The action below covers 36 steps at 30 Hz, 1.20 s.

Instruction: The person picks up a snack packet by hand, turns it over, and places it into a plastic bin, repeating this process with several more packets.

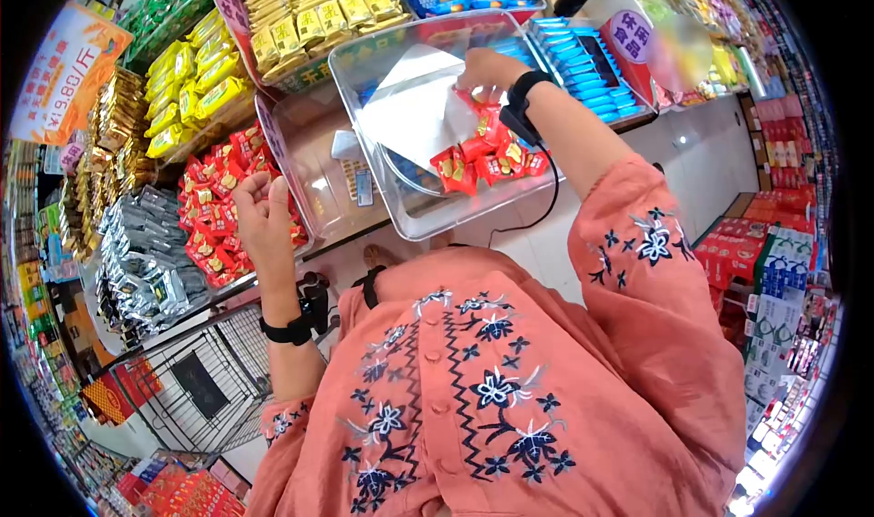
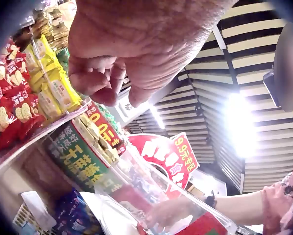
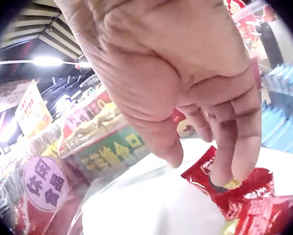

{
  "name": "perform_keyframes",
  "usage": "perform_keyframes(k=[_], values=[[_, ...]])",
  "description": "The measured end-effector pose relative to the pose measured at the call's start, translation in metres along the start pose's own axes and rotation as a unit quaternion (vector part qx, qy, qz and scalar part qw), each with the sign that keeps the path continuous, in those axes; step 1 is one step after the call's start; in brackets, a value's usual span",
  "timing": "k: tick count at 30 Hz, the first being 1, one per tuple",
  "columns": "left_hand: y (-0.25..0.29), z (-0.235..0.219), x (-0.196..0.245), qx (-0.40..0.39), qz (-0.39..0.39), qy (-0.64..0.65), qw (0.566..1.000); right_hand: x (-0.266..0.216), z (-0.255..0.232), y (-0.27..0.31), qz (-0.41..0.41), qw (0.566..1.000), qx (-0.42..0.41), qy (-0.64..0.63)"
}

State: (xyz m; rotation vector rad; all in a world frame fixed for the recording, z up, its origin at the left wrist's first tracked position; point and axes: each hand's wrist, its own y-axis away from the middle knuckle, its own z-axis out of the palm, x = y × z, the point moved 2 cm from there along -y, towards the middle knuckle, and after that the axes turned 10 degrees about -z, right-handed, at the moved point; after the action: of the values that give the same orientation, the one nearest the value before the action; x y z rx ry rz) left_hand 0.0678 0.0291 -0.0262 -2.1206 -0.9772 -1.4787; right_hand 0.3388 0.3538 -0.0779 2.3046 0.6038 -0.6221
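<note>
Over a clear plastic bin (image 1: 464,220), my right hand (image 1: 492,69) reaches down with its fingers spread and slightly bent. Red snack packets (image 1: 492,157) lie in the bin beside a large white sheet (image 1: 410,107). In the right wrist view the fingertips of the right hand (image 3: 185,88) are at a red packet (image 3: 200,171); more red shows behind the thumb, and whether it is held cannot be told. My left hand (image 1: 264,209), loosely curled and holding nothing visible, hangs above a heap of red packets (image 1: 214,230). Its fingers also look empty in the left wrist view.
Yellow packets (image 1: 205,71) and silver packets (image 1: 146,253) fill bins at the left. Blue packets (image 1: 583,71) lie right of the clear bin. A wire cart (image 1: 200,380) stands below my left arm. A black cable (image 1: 546,209) hangs from the right wrist.
</note>
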Motion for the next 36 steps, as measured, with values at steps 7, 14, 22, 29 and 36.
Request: perform_keyframes(k=[7,14,22,29,36], values=[[0.011,0.019,-0.004,-0.019,-0.007,-0.002,1.0,0.013,0.019,-0.004,-0.059,0.991,0.063,0.105],[0.01,0.031,-0.004,-0.036,0.002,0.004,0.999,0.027,0.026,-0.035,-0.14,0.98,0.005,0.141],[0.004,0.038,0.006,-0.083,-0.022,0.052,0.995,-0.048,-0.023,0.043,-0.161,0.952,0.023,-0.26],[0.0,0.042,0.041,-0.185,-0.076,0.089,0.976,-0.101,-0.007,0.09,-0.212,0.925,-0.013,-0.314],[-0.004,0.043,0.06,-0.261,-0.104,0.184,0.942,-0.151,0.025,0.104,-0.238,0.913,-0.025,-0.329]])
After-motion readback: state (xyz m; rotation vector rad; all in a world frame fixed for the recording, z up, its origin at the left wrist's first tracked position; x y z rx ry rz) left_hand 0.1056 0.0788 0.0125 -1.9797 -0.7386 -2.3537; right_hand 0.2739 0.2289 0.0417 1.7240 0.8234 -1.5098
